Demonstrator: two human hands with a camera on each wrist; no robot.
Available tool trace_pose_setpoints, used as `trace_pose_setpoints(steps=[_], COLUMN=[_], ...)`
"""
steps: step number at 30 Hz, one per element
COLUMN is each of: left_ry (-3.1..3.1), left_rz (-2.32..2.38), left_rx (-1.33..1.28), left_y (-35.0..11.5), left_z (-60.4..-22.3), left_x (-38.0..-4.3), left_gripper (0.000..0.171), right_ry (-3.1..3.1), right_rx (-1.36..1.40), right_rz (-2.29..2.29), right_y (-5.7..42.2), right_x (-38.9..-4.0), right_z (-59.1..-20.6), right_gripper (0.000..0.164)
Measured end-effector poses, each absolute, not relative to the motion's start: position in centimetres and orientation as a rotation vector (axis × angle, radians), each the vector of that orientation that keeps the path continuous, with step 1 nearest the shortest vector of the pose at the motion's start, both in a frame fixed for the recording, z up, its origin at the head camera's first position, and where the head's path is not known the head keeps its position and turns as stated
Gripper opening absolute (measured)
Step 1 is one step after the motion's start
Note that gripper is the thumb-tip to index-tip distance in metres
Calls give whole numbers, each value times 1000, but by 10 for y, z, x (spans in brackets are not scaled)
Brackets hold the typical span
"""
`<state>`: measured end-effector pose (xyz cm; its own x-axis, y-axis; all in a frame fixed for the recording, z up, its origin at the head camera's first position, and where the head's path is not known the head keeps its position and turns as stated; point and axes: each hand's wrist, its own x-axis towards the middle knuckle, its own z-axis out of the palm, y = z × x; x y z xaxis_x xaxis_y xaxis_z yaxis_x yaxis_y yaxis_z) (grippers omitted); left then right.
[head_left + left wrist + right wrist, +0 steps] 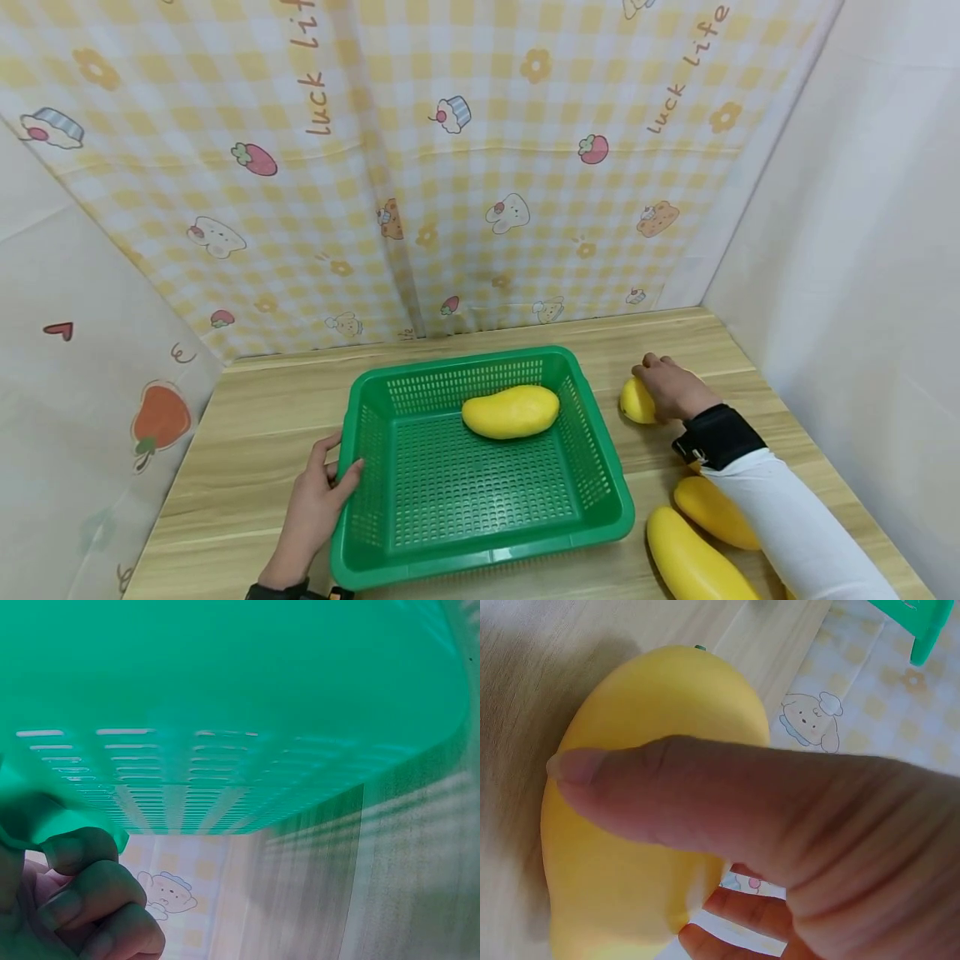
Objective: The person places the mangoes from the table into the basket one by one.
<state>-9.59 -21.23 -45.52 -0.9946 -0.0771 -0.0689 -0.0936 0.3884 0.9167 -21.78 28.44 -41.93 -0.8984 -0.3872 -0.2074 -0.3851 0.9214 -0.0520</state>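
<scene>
My left hand [315, 504] grips the left rim of a green plastic basket [491, 555], thumb over the edge and the other fingers outside it; in the left wrist view those fingers [105, 892] are curled beside the slotted wall. One yellow mango [512, 412] lies in the basket, near its back right corner. To the right of the basket, my right hand [671, 387] holds another yellow mango [636, 402] at the tabletop. The right wrist view shows the thumb laid across this mango [615, 885] and fingers around its far side.
Several more mangoes lie at the table's front right, among them a long mango [693, 554] and a second mango [716, 510] partly behind the right sleeve [795, 517]. A checked cloth backdrop [480, 167] rises behind the wooden table [285, 392], with white cloth on both sides.
</scene>
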Motion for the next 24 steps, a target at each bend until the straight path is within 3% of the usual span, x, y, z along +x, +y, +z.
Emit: trace_pose_setpoints(steps=[17, 24], left_ry=[2642, 2636], left_rz=[1687, 1682], left_rx=[-135, -159], left_y=[-214, -213], left_z=[-455, -458], left_x=[-94, -96], left_gripper=[51, 50], right_ry=[2810, 2828], right_rx=[-661, -547], right_rz=[-4, 4], right_y=[291, 289], right_x=[-222, -223], right_z=[-423, -429], right_gripper=[68, 68])
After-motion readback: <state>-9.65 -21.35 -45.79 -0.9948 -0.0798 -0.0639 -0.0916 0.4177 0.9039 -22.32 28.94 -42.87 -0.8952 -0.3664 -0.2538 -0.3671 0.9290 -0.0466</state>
